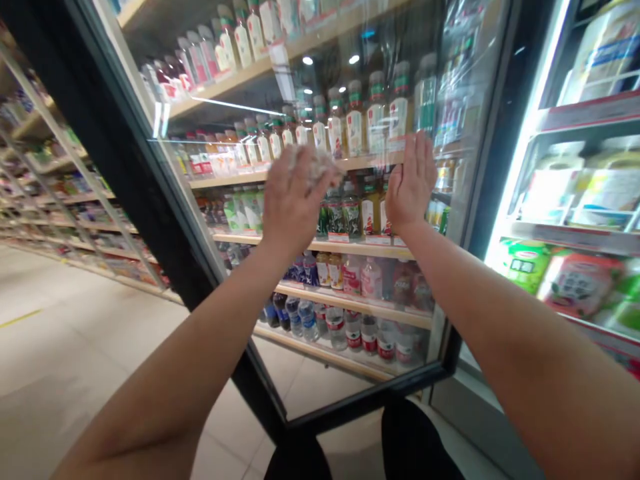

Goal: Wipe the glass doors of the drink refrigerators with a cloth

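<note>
A glass door (350,393) with a black frame stands swung out in front of me. Against its pane my left hand (295,203) presses a crumpled whitish cloth (320,167), blurred by motion and partly covered by the fingers. My right hand (413,180) lies flat on the same pane, farther right, fingers stretched upward and nothing in it. Through the glass, rows of bottles (355,123) show on wooden shelves.
On the right is a lit cooler with white-capped bottles (553,180) and colourful packs (583,280). Long store shelves (85,200) run along the left, beside a pale tiled floor (75,353). My legs (415,440) are just below the door's lower edge.
</note>
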The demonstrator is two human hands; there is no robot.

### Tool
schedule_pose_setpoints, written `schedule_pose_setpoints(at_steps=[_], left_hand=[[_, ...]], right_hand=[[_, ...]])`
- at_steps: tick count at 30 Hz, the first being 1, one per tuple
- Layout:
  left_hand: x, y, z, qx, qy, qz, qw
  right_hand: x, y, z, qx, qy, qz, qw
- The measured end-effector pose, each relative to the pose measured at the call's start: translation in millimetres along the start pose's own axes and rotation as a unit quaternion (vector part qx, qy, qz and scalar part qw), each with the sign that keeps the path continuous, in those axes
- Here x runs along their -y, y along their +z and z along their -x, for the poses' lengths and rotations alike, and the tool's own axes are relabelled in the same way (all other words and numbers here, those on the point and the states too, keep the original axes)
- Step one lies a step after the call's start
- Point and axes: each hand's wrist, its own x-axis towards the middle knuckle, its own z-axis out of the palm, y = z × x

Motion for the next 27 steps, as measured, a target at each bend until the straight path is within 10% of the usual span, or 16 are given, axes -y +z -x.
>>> schedule_pose_setpoints(at_steps=[4, 11, 18, 24, 27], left_hand=[[-13.2, 6.4, 3.1, 0.098, 0.109, 0.024, 0.989], [74.4, -2.2, -53.2, -0.117, -0.022, -0.127, 0.985], [-7.5, 7.2, -26.8, 0.109, 0.103, 0.002, 0.989], [78.0, 0.7, -59.8, -0.131, 0.000, -0.153, 0.979], [77.7, 5.7, -61.2, -0.166, -0.020, -0.165, 0.972]], right_hand=[[-0.5, 5.0, 4.3, 0.000, 0.001, 0.004, 1.000], [-3.6, 5.8, 4.2, -0.002, -0.004, 0.022, 1.000], [-1.0, 4.6, 4.5, 0.014, 0.001, 0.042, 0.999], [0.0, 3.5, 4.9, 0.015, 0.007, 0.043, 0.999], [-0.2, 3.8, 4.5, 0.010, 0.003, 0.032, 0.999]])
